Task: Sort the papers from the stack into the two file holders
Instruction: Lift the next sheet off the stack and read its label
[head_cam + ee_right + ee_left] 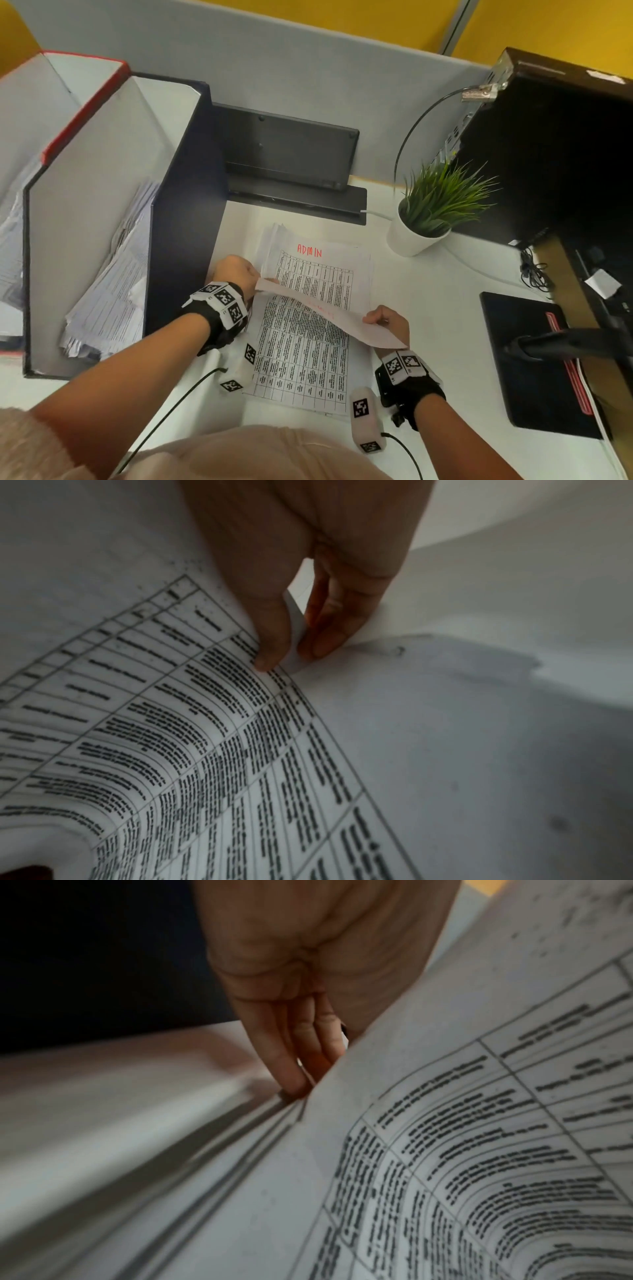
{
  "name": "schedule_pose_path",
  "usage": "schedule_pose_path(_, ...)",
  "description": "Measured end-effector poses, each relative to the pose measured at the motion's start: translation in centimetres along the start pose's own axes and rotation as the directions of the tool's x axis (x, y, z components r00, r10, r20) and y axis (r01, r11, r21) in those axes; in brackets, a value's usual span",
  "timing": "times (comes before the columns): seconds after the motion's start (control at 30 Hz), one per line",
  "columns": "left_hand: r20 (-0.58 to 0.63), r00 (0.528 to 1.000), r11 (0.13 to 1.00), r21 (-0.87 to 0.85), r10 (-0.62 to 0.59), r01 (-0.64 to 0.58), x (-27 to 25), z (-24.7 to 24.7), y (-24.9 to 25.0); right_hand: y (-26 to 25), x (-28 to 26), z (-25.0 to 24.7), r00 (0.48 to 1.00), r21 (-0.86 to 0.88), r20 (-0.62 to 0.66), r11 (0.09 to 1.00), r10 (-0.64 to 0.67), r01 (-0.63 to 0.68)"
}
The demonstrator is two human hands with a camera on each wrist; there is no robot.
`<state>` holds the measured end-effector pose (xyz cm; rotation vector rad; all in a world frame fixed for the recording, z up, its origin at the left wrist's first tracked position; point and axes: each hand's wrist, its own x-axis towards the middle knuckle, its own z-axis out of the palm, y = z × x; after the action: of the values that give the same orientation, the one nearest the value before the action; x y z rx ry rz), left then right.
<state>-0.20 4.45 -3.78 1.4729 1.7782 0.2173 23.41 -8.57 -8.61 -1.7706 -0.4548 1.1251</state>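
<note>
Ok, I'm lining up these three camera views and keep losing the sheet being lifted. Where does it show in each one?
Head: the lifted sheet slants across the centre above the stack, held by the left hand and the right hand.
Left wrist: it fills the right side, curling up.
Right wrist: it fills the left and lower part.
Shared landmark: its printed table grid.

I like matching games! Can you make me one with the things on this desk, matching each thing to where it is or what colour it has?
Things:
1. lifted sheet
2. potted plant
3. word ADMIN
4. black file holder

Matches:
A. written in red
B. held by both hands
C. papers already inside
D. in a white pot

Pairs: 1-B, 2-D, 3-A, 4-C
</note>
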Motion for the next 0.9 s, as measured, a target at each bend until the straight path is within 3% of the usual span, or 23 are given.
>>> schedule_pose_path(0.13,-0.005,1.0,0.999,0.042,0.024,-0.024,-0.2,-0.3,0.3,0.2,-0.5,0.6,0.998,0.337,-0.043,0.941,0.04,-0.023)
schedule_pose_path(0.37,-0.029,0.991,0.99,0.061,0.129,-0.127,-0.4,0.4,-0.5,-0.3,-0.6,0.7,1.0,0.316,-0.022,0.949,0.02,-0.013)
schedule_pose_path(0.53,-0.043,0.975,0.972,0.101,0.217,-0.212,-1.2,0.3,-0.9,-0.1,-0.2,0.9,1.0,0.463,-0.002,0.886,0.03,-0.025)
schedule_pose_path(0.57,-0.094,0.957,0.958,0.117,0.273,-0.262,-1.5,0.3,-1.1,0.0,-0.2,0.9,0.999,0.452,-0.021,0.892,0.026,-0.013)
schedule_pose_path(0.63,-0.212,0.875,0.9,0.099,0.436,-0.424,-1.9,0.5,-1.4,-0.1,-0.1,0.9,0.999,0.39,-0.049,0.921,0.014,0.007)
schedule_pose_path(0.7,-0.26,0.834,0.856,-0.052,0.486,-0.515,-2.3,0.8,-1.6,-0.1,-0.1,0.6,0.995,0.158,-0.091,0.987,-0.027,0.041)
schedule_pose_path(0.77,-0.251,0.877,0.841,-0.269,0.41,-0.47,-2.7,1.0,-1.5,-0.4,-0.6,0.6,0.985,-0.134,-0.095,0.983,-0.141,0.128)
schedule_pose_path(0.9,-0.148,0.956,0.802,-0.521,0.253,-0.293,-2.9,1.1,-1.2,-1.0,-1.1,0.9,0.967,-0.048,-0.133,0.976,-0.215,0.211)
